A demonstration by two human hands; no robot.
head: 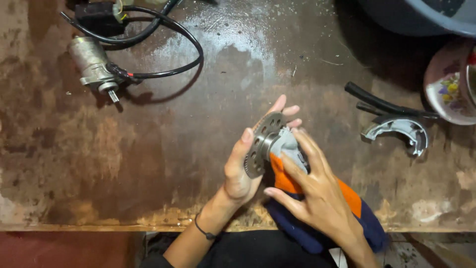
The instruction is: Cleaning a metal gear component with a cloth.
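My left hand (241,168) grips a round metal gear disc (260,144) with holes and a toothed rim, held on edge above the workbench. My right hand (313,191) presses a grey, orange and navy cloth (292,181) against the hub of the disc. The cloth trails down under my right wrist toward the bench's front edge. A thin black band circles my left wrist.
A small cylindrical metal motor (94,64) with black cables (163,30) lies at the back left of the rusty brown workbench (124,164). A curved metal brake shoe (399,131) and a black hose (382,103) lie to the right. A floral bowl (446,84) and a blue basin (421,15) stand at the far right.
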